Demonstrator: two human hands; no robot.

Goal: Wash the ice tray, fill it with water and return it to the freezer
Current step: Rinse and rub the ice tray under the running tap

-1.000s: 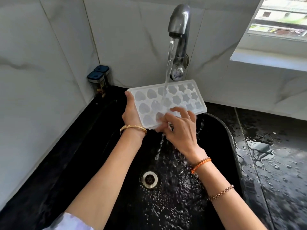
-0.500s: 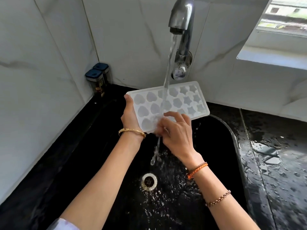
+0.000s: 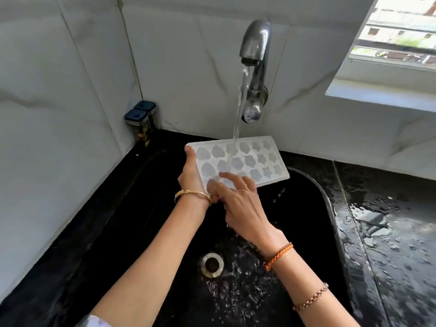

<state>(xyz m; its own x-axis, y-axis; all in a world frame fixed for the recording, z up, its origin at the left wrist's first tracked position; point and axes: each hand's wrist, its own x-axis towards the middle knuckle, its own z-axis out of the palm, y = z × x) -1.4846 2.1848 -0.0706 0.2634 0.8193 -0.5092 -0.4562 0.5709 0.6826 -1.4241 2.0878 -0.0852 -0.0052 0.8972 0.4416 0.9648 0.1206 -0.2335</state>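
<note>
- Since the earlier frames the right hand (image 3: pixel 240 204) has slid toward the near-left corner of the ice tray (image 3: pixel 257 161), its fingers now spread flatter over the moulds close to the left wrist; the view has pulled back, so more of the sink shows.
- The left hand (image 3: pixel 191 175) still holds the tray's left short edge, thumb on top of the rim: that grip is closed on the tray.
- The right hand's grip is loose and wide, straight fingers pressing on the tray's top.
- The tray is held over the black sink (image 3: pixel 313 199), tilted, directly under the tap (image 3: pixel 254 43); the water stream (image 3: pixel 238 109) lands on its middle moulds and runs off the near edge.
- Two blue-lidded jars (image 3: pixel 140 123) stand in the back-left corner on the black bench (image 3: pixel 389 220), apart from the tray.
- The drain (image 3: pixel 212 265) lies below the forearms, with splashed water around it.
- The tray's far edge sits near the white tiled wall (image 3: pixel 70 90); the wet bench spreads to the right.
</note>
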